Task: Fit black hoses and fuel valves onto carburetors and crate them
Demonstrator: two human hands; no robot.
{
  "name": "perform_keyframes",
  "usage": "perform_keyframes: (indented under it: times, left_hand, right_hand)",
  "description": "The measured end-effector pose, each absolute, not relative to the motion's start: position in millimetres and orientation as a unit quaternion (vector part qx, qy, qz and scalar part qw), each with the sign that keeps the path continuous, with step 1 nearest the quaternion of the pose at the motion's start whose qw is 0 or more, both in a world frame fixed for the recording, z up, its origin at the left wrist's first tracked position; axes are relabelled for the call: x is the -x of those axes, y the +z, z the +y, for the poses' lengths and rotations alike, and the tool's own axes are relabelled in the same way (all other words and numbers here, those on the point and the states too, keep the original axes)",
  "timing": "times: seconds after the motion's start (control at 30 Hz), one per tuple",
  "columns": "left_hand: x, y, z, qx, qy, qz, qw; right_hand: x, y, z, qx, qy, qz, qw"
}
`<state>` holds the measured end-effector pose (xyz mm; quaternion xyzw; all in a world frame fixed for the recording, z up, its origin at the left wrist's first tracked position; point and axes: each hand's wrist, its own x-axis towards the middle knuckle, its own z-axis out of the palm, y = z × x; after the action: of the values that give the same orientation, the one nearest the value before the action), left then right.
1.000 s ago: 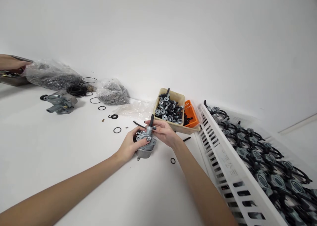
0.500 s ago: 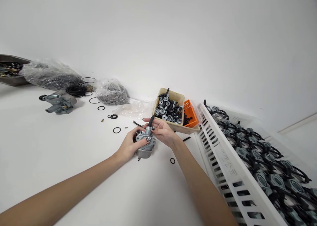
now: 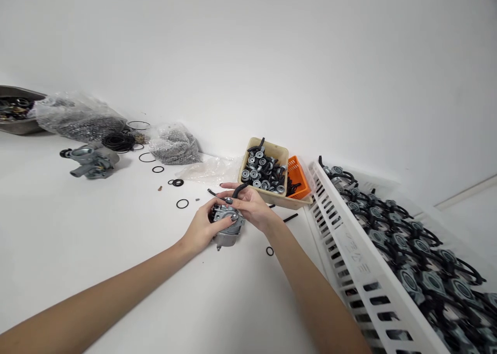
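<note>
Carburetor (image 3: pixel 227 238) sits just below the centre of the frame, held in the left hand (image 3: pixel 202 226), its fingers wrapped round the far side and the thumb pressed across the front; whether its base touches the white table (image 3: pixel 163 297) is hard to tell. The right hand (image 3: pixel 253 209) is narrow around the lower end of a bent black tube (image 3: pixel 239 189) at the carburetor's top, thumb in front and fingers behind, so the joint itself is hidden.

The step in hand looks like seating or turning the tube's fitting on the carburetor. The next move seems to call for a firm left grip against any twist, with the right fingers working at the fitting's base rather than bending the tube.

Similar tubed fittings (image 3: pixel 259 170) fill a cream tub (image 3: pixel 275 150) at the centre right, and carburetors with tubes (image 3: pixel 421 248) lie in a white crate (image 3: pixel 351 245) at the lower right.
</note>
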<state>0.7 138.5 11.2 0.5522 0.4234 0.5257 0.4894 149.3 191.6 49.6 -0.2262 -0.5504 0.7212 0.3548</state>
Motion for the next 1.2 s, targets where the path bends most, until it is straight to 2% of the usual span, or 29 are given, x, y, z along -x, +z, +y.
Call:
perform_keyframes:
  times: [0.47, 0.63, 0.87, 1.2]
  left_hand:
    - [0.5, 8.9, 139.0, -0.492, 0.551, 0.393, 0.548]
    - [0.8, 10.1, 137.9, -0.514, 0.541, 0.396, 0.534]
    - [0.4, 10.2, 139.1, -0.536, 0.537, 0.404, 0.511]
    - [0.0, 8.7, 138.5, -0.548, 0.524, 0.435, 0.486]
  right_hand:
    - [-162.0, 37.0, 201.1, 0.146, 0.747, -0.546, 0.351]
    - [-162.3, 37.4, 200.8, 0.176, 0.732, -0.547, 0.365]
    - [-159.1, 45.6, 195.4, 0.187, 0.741, -0.548, 0.340]
    - [-148.1, 49.9, 191.7, 0.226, 0.724, -0.537, 0.369]
